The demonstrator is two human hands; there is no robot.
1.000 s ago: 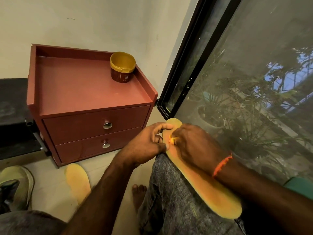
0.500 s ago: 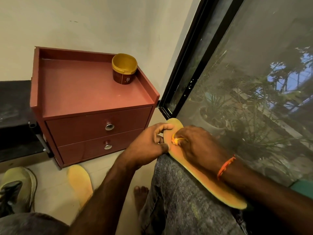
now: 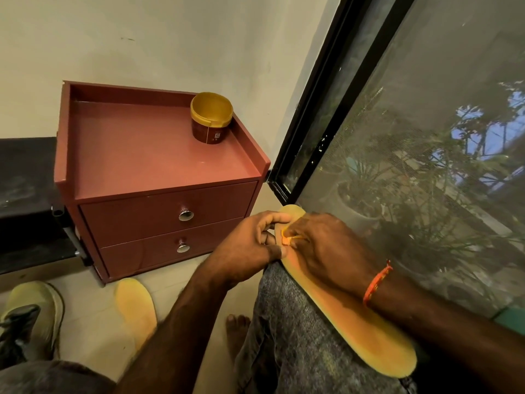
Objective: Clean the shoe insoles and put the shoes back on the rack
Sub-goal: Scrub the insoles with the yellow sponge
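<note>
A long yellow-orange insole [image 3: 358,331] lies across my right knee, toe end pointing away. My left hand [image 3: 247,245] grips its toe end at the left edge, thumb on top. My right hand [image 3: 321,248] presses a small yellow-orange cloth [image 3: 287,239] onto the insole near the toe; most of the cloth is hidden under the fingers. A second yellow insole [image 3: 136,308] lies flat on the floor. An olive-green shoe [image 3: 31,317] with dark laces sits on the floor at the lower left.
A red-brown two-drawer cabinet [image 3: 159,166] stands against the wall, with a yellow-lidded brown jar [image 3: 210,118] on top. A black-framed mesh window [image 3: 397,137] fills the right. A dark low shelf [image 3: 25,194] is at the left. My bare foot [image 3: 237,328] rests on the tiled floor.
My right hand and the cloth have shifted slightly over the toe part of the insole. The left hand keeps its grip. The view has tilted a little.
</note>
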